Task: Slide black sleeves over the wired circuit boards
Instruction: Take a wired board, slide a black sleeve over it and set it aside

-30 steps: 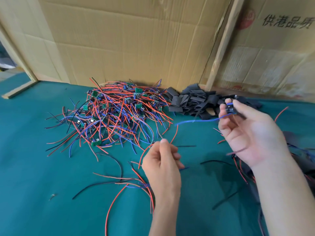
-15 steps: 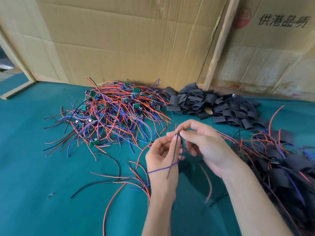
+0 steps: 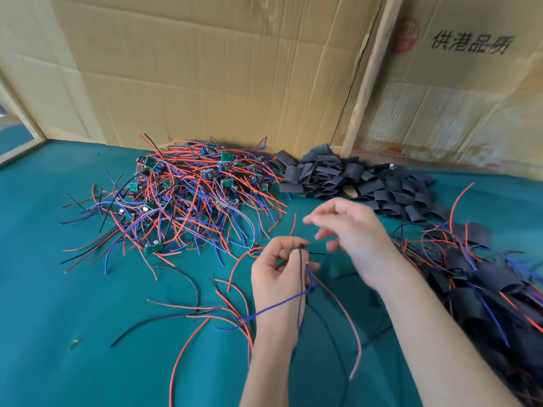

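My left hand (image 3: 282,271) pinches a bundle of thin wires (image 3: 302,292), blue, black and pink-red, which hang down over my wrist; whether a board is on them is hidden. Just above and to the right, my right hand (image 3: 349,230) hovers with its fingers spread and nothing in it. At the back left lies a tangled heap of small green circuit boards with red and blue wires (image 3: 182,198). A pile of flat black sleeves (image 3: 352,180) sits behind my hands. On the right lies a heap of sleeved boards with wires (image 3: 482,283).
Loose red and black wires (image 3: 188,309) lie on the green cloth (image 3: 58,333) in front of the heap. Cardboard sheets (image 3: 205,69) and a wooden post (image 3: 367,77) wall off the back of the table.
My right hand came from the sleeve pile to meet the left at the wires, then let go and lifted away with open fingers. The left hand keeps the wires.
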A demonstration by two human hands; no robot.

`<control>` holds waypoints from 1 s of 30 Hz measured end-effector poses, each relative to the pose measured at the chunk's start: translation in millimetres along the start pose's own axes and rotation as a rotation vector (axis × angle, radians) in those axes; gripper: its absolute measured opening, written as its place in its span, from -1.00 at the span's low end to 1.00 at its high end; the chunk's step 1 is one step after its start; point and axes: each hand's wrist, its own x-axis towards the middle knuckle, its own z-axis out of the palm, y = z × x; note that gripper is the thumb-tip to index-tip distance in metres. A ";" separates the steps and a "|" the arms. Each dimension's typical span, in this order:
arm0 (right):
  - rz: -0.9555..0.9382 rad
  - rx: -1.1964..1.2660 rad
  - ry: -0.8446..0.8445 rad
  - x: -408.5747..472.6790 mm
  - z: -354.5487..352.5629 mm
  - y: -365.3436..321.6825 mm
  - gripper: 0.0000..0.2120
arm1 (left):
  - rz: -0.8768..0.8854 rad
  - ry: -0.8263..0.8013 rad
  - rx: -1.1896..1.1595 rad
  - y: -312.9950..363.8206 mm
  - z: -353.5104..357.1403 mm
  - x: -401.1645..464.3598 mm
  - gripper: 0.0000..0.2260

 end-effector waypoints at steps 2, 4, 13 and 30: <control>0.011 -0.228 0.197 25.0 -14.9 4.6 -0.93 | -0.005 0.006 0.031 -1.4 0.0 0.6 -0.86; 0.030 -0.519 0.234 47.9 -27.4 11.6 -0.81 | 0.007 -0.006 0.061 -2.4 -0.7 0.3 -0.88; 0.114 -0.979 0.165 80.5 -19.8 34.7 -0.60 | 0.020 -0.033 0.181 -7.5 -6.8 1.0 -0.79; -0.159 -0.788 0.224 -31.4 6.9 31.3 -0.74 | 0.096 -0.031 0.210 -8.6 -6.9 2.6 -0.87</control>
